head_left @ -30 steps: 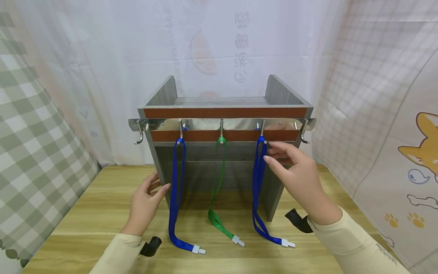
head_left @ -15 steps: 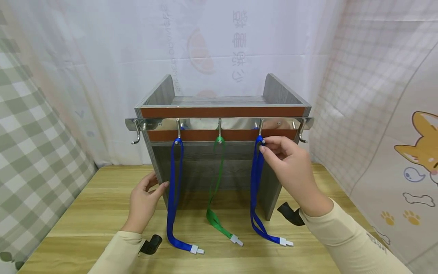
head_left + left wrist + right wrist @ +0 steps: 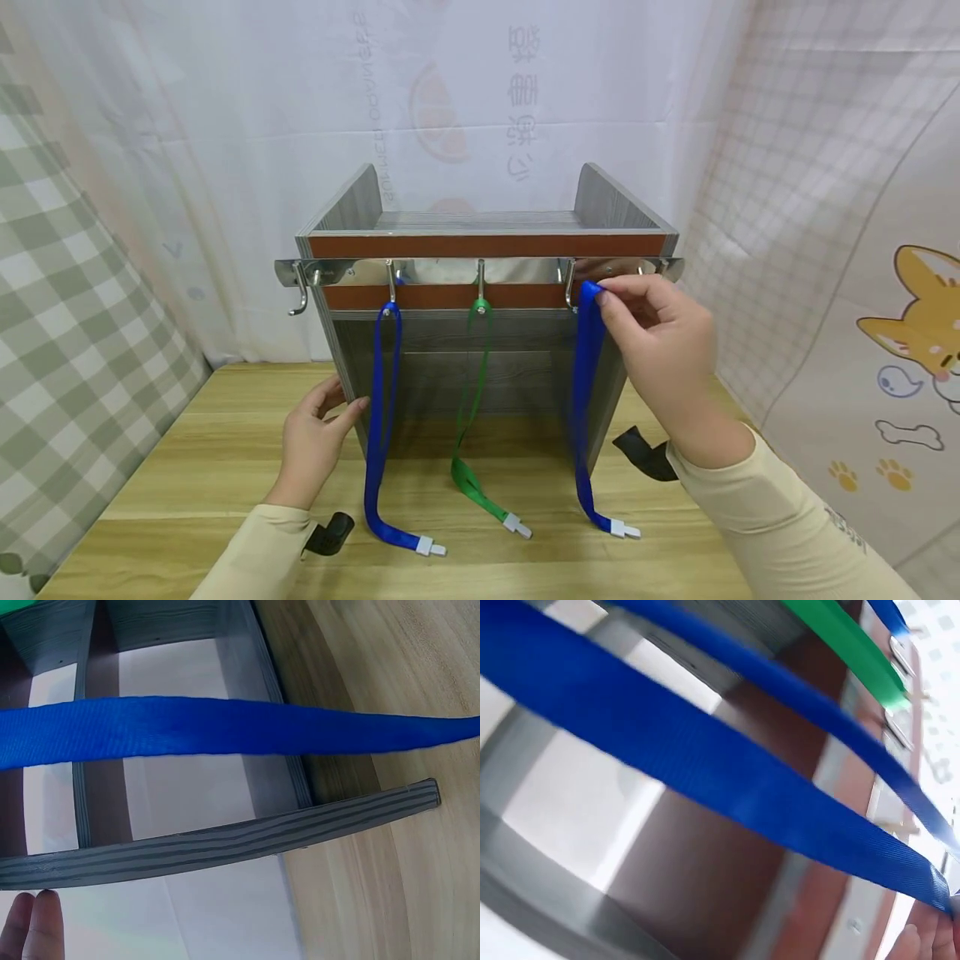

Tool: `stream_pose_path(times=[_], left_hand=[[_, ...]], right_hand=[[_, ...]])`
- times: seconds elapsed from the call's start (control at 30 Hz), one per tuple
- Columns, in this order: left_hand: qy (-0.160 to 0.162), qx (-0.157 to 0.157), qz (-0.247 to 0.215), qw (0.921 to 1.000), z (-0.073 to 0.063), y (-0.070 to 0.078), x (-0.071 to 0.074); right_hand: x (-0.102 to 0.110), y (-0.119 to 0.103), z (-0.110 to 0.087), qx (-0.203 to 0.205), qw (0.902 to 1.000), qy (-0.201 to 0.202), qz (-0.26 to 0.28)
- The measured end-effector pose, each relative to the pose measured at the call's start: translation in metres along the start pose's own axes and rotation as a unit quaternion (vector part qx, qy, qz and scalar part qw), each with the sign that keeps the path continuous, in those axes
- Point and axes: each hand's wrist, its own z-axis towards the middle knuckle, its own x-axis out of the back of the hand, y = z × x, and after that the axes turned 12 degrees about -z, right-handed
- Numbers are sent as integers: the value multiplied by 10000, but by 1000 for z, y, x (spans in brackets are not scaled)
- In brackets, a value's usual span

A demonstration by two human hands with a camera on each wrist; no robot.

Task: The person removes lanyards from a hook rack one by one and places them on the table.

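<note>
My right hand pinches the top loop of a blue lanyard between thumb and fingers, just right of a metal hook. In the right wrist view this lanyard runs from the fingertips across the picture. Its white clip lies low by the table. My left hand rests against the left side panel of the grey shelf, thumb on the panel's front edge. Beside it another blue lanyard hangs from a hook, and a green lanyard hangs from the middle one.
A metal hook rail spans the shelf front, with bare hooks at its ends, such as the left hook. The shelf stands on a wooden table. Light curtains close off the back and sides.
My right hand takes hold of the right blue lanyard at its loop and lifts it off its hook, to the right and slightly up. The left hand stays at the shelf panel.
</note>
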Motion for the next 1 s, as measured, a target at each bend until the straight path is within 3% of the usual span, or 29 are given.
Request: stream_pose_path(times=[0.2,0.37,0.57,0.73,0.93,1.0], left_hand=[[-101,83,153,9998,-1,2,0],[-80,138,260,9995,-1,3,1],[-34,42,251,9997,1,3,1],[-36,131,230,9996,2,2,1],[-76,279,212,9994,1,3,4],[-53,274,284,9992,1,3,5]], right_hand=[[27,-6,14,351,9983,461,-17],[47,-6,29,407,9959,754,277],[72,1,45,-212,9941,835,657],[90,12,58,-680,9828,1073,1341],[112,29,69,-1456,9814,1082,624],[117,35,72,-1513,9818,1090,354]])
